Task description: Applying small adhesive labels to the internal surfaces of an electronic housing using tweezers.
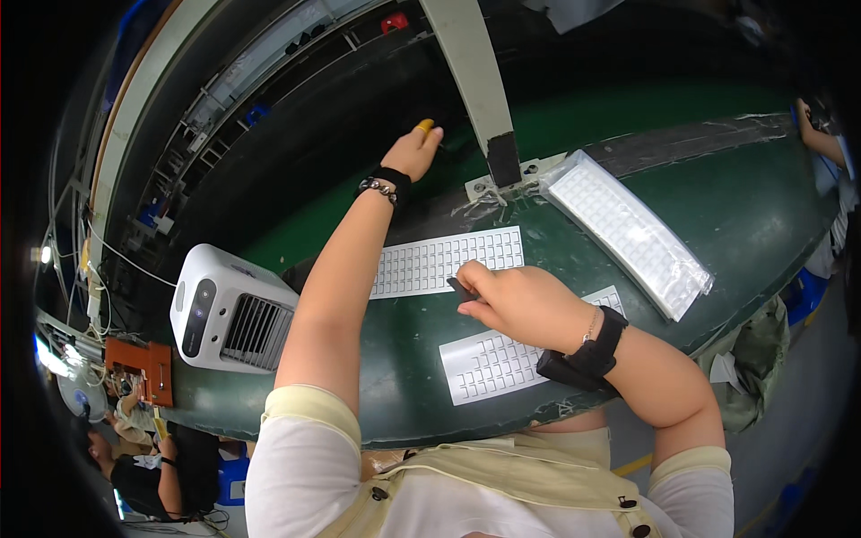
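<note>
I count one left hand (417,154), one right hand (529,300), one small dark piece (460,290), two loose white gridded sheets (439,262) (489,363), one clear-wrapped pack (628,229) (sheets inside: can't count), two black wristbands (395,176) (604,348), one white fan unit (202,318), one post (466,72), one counter (395,386).

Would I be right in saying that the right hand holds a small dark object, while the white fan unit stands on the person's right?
Not quite: the head view shows the white fan unit on the person's left. The right hand does hold a small dark object.
</note>
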### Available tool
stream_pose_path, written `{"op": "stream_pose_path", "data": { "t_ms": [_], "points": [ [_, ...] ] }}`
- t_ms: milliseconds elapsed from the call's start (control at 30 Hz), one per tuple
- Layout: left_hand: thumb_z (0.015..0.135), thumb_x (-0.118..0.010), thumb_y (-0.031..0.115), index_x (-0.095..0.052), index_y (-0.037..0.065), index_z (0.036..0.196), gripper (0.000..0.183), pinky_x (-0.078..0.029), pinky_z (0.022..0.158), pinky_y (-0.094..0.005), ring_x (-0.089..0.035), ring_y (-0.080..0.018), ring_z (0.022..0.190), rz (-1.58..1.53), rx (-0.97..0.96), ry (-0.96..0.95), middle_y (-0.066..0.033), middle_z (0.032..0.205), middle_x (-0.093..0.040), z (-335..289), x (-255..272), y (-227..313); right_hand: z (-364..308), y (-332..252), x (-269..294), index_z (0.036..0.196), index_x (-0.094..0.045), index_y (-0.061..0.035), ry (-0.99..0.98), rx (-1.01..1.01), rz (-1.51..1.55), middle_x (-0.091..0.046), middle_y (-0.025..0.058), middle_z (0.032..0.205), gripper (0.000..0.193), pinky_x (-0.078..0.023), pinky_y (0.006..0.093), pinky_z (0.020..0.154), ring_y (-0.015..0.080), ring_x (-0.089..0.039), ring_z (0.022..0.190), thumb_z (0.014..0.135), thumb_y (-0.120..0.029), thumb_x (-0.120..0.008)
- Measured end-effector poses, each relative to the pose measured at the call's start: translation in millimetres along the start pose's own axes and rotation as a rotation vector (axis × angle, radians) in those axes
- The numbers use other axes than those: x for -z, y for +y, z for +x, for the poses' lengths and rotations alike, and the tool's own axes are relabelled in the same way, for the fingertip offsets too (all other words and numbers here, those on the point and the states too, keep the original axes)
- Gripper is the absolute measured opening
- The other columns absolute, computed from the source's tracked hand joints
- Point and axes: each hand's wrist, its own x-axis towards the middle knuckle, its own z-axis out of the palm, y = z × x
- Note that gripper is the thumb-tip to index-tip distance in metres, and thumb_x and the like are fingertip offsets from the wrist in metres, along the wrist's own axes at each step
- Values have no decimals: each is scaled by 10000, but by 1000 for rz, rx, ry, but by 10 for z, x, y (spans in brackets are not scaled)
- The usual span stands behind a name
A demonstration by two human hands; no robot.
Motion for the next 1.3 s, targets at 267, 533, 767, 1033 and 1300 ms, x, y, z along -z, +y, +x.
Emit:
{"op": "stream_pose_path", "data": {
  "t_ms": [267,533,767,1033,1300],
  "points": [
    [737,-463,381,-510,-51,832,446,-457,569,-288,-576,-197,699,-577,522,90,-146,752,-569,-175,259,-892,-40,-95,44,801,-427,-74,-5,39,-157,-553,86,608,202,-413,338,492,277,-540,554,697,-164,-575],
    [721,-486,114,-426,-35,789,175,-515,535,-268,-567,-192,627,-1469,598,104,-128,745,-521,-652,421,-554,-39,-290,128,762,-470,-59,50,-29,-43,-537,53,632,160,-364,234,454,146,-516,515,669,-81,-598],
    [743,-473,118,-496,-13,886,195,-459,615,-228,-566,-151,718,-1469,487,-194,-98,855,-556,-2171,806,-134,-415,-455,68,826,-398,-43,356,-151,655,-506,28,690,223,-330,126,474,14,-435,559,709,22,-577],
    [693,-433,18,-337,-17,1135,453,-349,839,-270,-474,-153,952,-1638,417,-359,-117,1063,-475,-2865,433,111,-588,-387,-636,831,-367,-29,506,-467,832,-526,71,690,217,-408,167,487,64,-490,562,729,33,-547],
    [641,-447,-1,-284,-38,1186,570,-342,844,-265,-466,-168,968,-1609,506,-490,-113,1092,-452,-2977,174,107,-615,-286,-835,850,-345,-29,496,-466,671,-525,74,696,260,-428,173,490,80,-520,557,717,37,-559]
  ]
}}
